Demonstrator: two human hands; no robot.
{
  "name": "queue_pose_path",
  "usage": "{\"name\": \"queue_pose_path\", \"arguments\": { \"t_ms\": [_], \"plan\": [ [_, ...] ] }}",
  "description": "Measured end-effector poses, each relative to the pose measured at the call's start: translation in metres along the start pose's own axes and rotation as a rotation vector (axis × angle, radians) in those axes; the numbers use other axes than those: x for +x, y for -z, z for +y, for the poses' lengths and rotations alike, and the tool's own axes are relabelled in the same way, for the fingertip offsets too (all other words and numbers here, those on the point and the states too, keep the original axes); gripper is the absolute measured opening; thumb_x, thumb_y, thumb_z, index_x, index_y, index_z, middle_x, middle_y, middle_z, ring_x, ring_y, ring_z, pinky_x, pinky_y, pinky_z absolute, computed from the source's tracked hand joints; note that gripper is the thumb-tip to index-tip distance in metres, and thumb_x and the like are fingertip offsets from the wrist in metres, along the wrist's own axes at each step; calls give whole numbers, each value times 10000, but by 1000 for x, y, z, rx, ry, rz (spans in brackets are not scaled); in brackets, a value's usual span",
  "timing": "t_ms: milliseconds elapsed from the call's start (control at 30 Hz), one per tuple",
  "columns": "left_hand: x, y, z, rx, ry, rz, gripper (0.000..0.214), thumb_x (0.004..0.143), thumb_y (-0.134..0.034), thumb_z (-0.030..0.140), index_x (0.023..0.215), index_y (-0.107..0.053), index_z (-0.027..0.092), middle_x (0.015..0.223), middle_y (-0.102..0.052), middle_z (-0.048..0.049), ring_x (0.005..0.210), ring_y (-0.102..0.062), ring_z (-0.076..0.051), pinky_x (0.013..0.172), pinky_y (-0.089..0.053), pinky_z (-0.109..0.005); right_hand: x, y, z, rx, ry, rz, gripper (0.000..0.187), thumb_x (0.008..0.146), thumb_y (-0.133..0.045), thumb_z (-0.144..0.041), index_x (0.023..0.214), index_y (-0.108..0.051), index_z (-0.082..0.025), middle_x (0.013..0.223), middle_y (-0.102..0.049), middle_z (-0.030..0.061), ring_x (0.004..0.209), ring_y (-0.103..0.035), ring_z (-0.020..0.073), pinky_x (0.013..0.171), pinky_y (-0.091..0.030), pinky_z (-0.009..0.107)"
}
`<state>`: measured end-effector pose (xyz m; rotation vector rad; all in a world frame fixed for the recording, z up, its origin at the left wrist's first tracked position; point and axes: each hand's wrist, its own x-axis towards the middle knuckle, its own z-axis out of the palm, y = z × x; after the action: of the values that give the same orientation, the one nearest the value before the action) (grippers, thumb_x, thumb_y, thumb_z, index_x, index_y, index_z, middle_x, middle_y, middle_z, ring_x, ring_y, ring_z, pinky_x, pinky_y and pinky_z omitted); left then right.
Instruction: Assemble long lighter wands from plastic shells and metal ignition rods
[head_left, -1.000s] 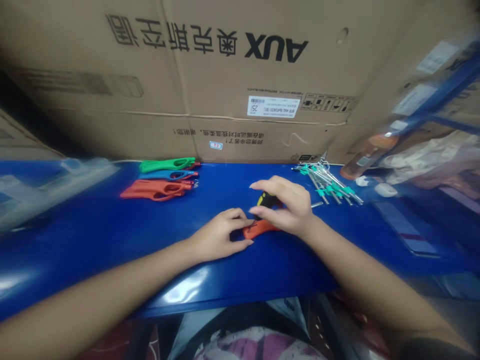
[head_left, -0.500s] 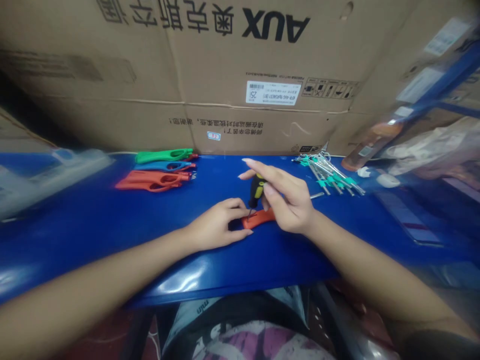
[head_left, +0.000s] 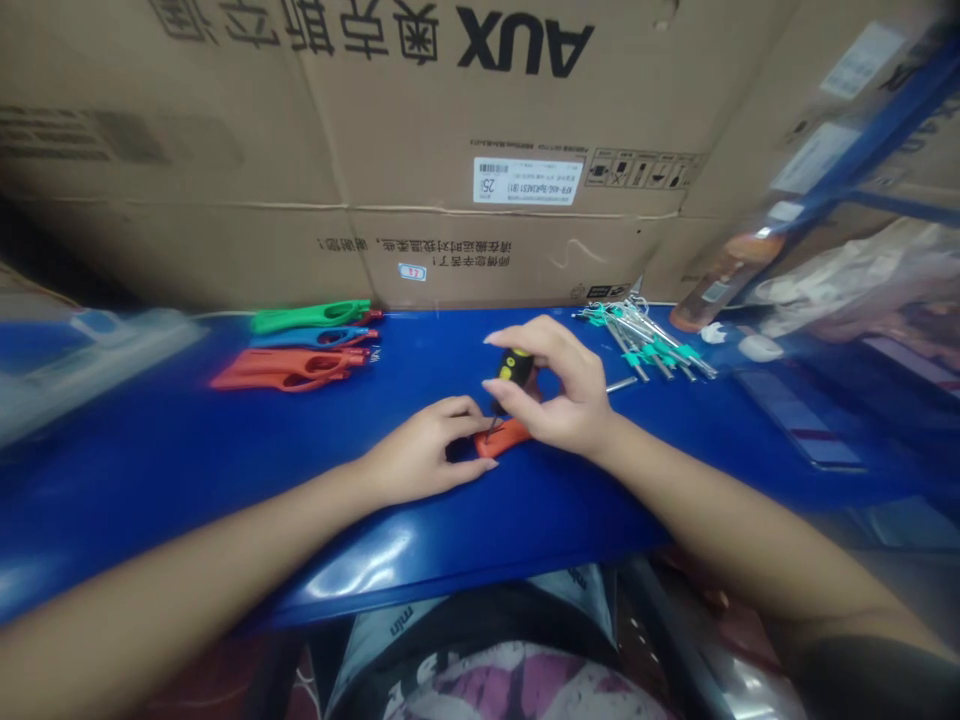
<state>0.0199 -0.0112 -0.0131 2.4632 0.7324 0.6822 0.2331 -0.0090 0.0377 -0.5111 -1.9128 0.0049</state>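
Note:
My left hand (head_left: 424, 455) rests on the blue table and pinches the left end of an orange plastic casing (head_left: 510, 436) between thumb and fingers. In my right hand (head_left: 570, 390) is a short screwdriver (head_left: 514, 368) with a black and yellow handle. Thumb and fingers curl around that handle, and its shaft points down onto the casing near my left fingertips. Exactly where the tip sits cannot be made out. Part of the casing's right end is hidden under my right hand.
Green (head_left: 311, 317), blue (head_left: 311, 337) and orange handle-shaped casings (head_left: 277, 368) lie at the back left. Metal rods with teal parts (head_left: 652, 345) lie back right, near a bottle (head_left: 724, 280) and a phone-like flat object (head_left: 799, 420). A large cardboard box (head_left: 420, 130) stands behind.
My right hand has turned around the screwdriver handle, its thumb and fingers now more curled. My left hand stays on the orange casing. The whole view has shifted slightly.

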Motion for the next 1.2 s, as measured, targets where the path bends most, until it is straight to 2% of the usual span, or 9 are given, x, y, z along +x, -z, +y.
{"name": "queue_pose_path", "arguments": {
  "t_ms": [100,200,400,567,667,767,933,1100,1200],
  "plan": [
    [0,0,0,-1,-9,8,334,916,-711,336,1209,-705,175,1127,-659,-83,1034,-655,-226,959,-539,-372,3,4,-2,-34,68,-15,263,973,-619,-317,1204,-656,-197,1027,-717,79,869,-663,185,689,-587,316],
    [0,-1,0,6,-9,-1,333,917,-709,337,1206,-706,170,1126,-655,-87,1028,-652,-229,942,-543,-371,6,5,-9,96,-57,-166,363,1061,-379,-235,1360,-578,-190,1146,-712,92,978,-689,178,782,-602,332],
    [0,-1,-1,-22,3,-4,205,907,-717,325,1054,-727,183,1036,-676,-60,959,-658,-212,900,-545,-362,0,0,-13,-46,134,-5,342,917,-705,-245,1252,-647,-204,904,-709,38,716,-623,152,626,-564,285],
    [0,-1,-1,-16,-3,-9,269,916,-704,326,1141,-718,179,1123,-660,-79,1012,-657,-217,930,-546,-362,-3,-2,-12,99,-14,-159,419,1025,-412,-202,1435,-500,-198,1171,-702,98,957,-698,191,757,-616,336],
    [0,-1,-1,-7,11,-16,325,912,-709,330,1205,-707,189,1159,-660,-86,1057,-656,-234,972,-542,-394,-4,-5,-10,52,-143,-68,353,976,-611,-284,1320,-573,-216,1170,-702,74,731,-675,132,601,-587,264],
    [0,0,0,-14,7,-10,375,912,-708,329,1260,-687,190,1187,-659,-95,1101,-649,-248,1004,-531,-420,-6,-6,-8,-114,-91,64,362,873,-768,-353,1182,-632,-221,1009,-715,40,670,-641,136,619,-587,285],
    [1,1,2,-24,13,-8,325,910,-711,346,1181,-710,166,1067,-659,-72,964,-660,-206,927,-558,-373,-7,-6,-6,86,-150,-117,395,1049,-414,-253,1437,-463,-202,1139,-706,84,791,-684,147,687,-605,295],
    [0,0,1,-21,11,-5,366,908,-710,345,1239,-695,189,1137,-668,-87,1050,-657,-236,982,-545,-409,-9,-7,0,-60,-20,-15,349,959,-652,-330,1288,-582,-236,1064,-722,49,722,-670,144,657,-594,284],
    [0,0,0,-30,13,-10,371,908,-711,347,1243,-691,188,1115,-668,-85,1024,-660,-231,963,-552,-403,-8,-5,0,-75,10,-49,340,1005,-552,-296,1336,-565,-223,1015,-724,53,764,-686,166,711,-603,312]
  ]
}}
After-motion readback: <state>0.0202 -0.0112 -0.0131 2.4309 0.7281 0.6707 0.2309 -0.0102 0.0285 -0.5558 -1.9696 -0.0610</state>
